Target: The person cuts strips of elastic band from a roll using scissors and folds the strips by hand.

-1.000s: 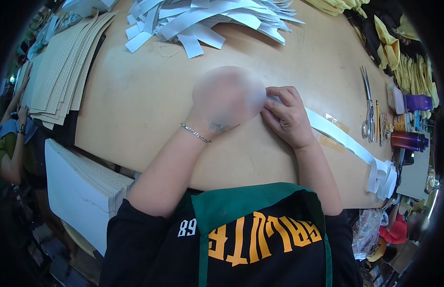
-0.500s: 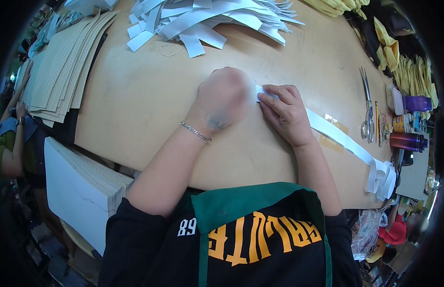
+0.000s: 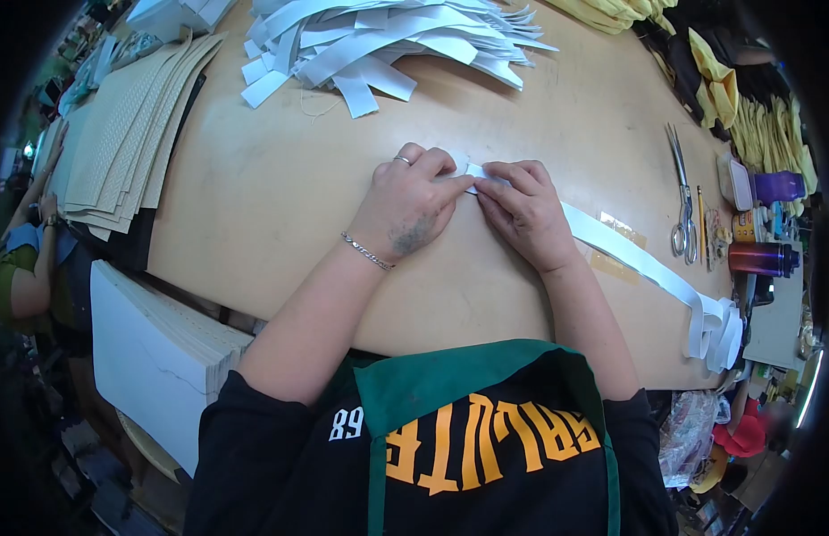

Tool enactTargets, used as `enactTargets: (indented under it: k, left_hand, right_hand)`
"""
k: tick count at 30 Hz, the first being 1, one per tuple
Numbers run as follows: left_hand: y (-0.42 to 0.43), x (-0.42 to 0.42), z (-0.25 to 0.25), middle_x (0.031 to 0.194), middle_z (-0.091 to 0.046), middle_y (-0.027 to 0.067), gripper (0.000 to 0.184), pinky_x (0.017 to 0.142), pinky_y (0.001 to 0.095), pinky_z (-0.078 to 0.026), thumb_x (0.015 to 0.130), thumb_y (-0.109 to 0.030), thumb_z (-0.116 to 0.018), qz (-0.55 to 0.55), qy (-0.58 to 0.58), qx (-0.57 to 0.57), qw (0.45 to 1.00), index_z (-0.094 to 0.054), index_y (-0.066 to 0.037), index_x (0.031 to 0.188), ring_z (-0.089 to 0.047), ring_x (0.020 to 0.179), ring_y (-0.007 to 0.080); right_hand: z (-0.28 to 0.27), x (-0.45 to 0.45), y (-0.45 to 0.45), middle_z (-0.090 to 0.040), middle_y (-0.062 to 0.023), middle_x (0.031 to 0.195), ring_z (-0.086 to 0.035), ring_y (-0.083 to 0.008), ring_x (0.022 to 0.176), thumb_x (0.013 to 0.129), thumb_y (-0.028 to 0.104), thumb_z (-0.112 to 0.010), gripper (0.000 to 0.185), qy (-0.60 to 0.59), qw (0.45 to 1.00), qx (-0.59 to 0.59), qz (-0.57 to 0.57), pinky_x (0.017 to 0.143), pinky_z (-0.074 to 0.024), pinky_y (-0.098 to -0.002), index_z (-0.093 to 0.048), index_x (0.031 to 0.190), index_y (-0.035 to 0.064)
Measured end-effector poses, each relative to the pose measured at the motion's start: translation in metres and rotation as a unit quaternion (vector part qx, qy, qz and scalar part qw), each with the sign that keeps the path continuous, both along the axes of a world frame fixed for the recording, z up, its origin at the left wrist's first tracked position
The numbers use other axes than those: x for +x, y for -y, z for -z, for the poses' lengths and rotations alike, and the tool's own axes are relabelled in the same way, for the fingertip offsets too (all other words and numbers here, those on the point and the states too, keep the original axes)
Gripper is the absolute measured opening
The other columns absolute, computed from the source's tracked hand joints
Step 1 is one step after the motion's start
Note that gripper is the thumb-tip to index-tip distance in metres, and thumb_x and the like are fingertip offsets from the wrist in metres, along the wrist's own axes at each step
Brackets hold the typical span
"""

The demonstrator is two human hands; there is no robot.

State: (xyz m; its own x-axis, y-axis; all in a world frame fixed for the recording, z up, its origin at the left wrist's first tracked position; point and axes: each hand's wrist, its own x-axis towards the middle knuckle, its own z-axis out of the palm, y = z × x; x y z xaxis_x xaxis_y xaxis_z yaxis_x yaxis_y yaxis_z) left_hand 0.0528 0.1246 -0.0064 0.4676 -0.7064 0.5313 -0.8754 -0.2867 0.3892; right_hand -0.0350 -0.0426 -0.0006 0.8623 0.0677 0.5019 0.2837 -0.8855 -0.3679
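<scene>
Beige sheets (image 3: 129,134) lie stacked at the far left of the table (image 3: 254,214). My left hand (image 3: 414,204) has its fingers curled, its thumb reaching the white strip (image 3: 624,252); I can't tell if they grip it. My right hand (image 3: 531,214) pinches the strip's near end, thumb against forefinger. The strip runs rightward to loose loops, below the scissors (image 3: 682,196).

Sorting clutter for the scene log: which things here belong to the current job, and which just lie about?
In the job:
- white strip, pinched in right hand, left hand at it
- strip pile, probably

Apparently lying about:
- scissors
- pencil
- bottle
- yellow cloth
</scene>
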Motion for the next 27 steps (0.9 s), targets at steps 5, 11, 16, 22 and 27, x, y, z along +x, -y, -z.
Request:
enactTargets:
  k: [5, 11, 16, 22, 27]
  left_hand:
    - [0.001, -0.001, 0.001, 0.083, -0.057, 0.0020, 0.026, 0.063, 0.0316, -0.047, 0.067, -0.003, -0.067, -0.001, 0.005, 0.005, 1.000, -0.070, -0.013, 0.090, -0.053, 0.074, 0.0211]
    - [0.000, -0.002, -0.002, 0.085, -0.058, 0.0032, 0.027, 0.066, 0.0322, -0.047, 0.067, -0.002, -0.066, 0.002, 0.013, 0.019, 1.000, -0.069, -0.012, 0.092, -0.054, 0.075, 0.0222]
    - [0.002, -0.002, -0.005, 0.092, -0.059, 0.0080, 0.029, 0.069, 0.0346, -0.049, 0.068, 0.002, -0.063, 0.049, 0.027, 0.008, 0.998, -0.065, -0.006, 0.096, -0.057, 0.081, 0.0262]
    - [0.010, -0.006, -0.005, 0.097, -0.058, 0.0126, 0.028, 0.070, 0.0354, -0.050, 0.070, 0.003, -0.058, 0.122, 0.014, 0.010, 0.992, -0.059, 0.000, 0.098, -0.059, 0.083, 0.0283]
    - [0.020, -0.011, -0.028, 0.084, -0.055, 0.0091, 0.025, 0.063, 0.0341, -0.049, 0.072, -0.004, -0.058, 0.134, 0.124, 0.165, 0.969, -0.057, -0.001, 0.096, -0.058, 0.076, 0.0240]
  right_hand:
    - [0.002, -0.001, 0.001, -0.061, -0.0035, 0.097, -0.054, -0.0237, 0.084, 0.072, 0.008, -0.068, 0.017, -0.009, 1.000, -0.009, 0.004, 0.074, -0.0483, -0.0331, -0.066, 0.089, 0.0082]
    - [0.003, -0.003, 0.002, -0.061, -0.0038, 0.098, -0.053, -0.0243, 0.087, 0.074, 0.011, -0.066, 0.017, -0.020, 1.000, 0.000, 0.001, 0.076, -0.0480, -0.0335, -0.067, 0.091, 0.0091]
    - [0.009, -0.003, 0.005, -0.062, -0.0049, 0.098, -0.053, -0.0250, 0.089, 0.074, 0.014, -0.066, 0.016, 0.001, 1.000, 0.016, 0.006, 0.078, -0.0477, -0.0345, -0.067, 0.089, 0.0096]
    - [0.011, -0.003, 0.007, -0.063, -0.0060, 0.096, -0.055, -0.0264, 0.089, 0.074, 0.015, -0.067, 0.015, -0.016, 0.999, 0.031, 0.009, 0.080, -0.0476, -0.0341, -0.064, 0.087, 0.0073]
    - [0.019, -0.010, 0.011, -0.061, -0.0067, 0.099, -0.055, -0.0265, 0.094, 0.075, 0.018, -0.065, 0.016, -0.007, 1.000, 0.019, 0.021, 0.083, -0.0453, -0.0357, -0.061, 0.085, 0.0065]
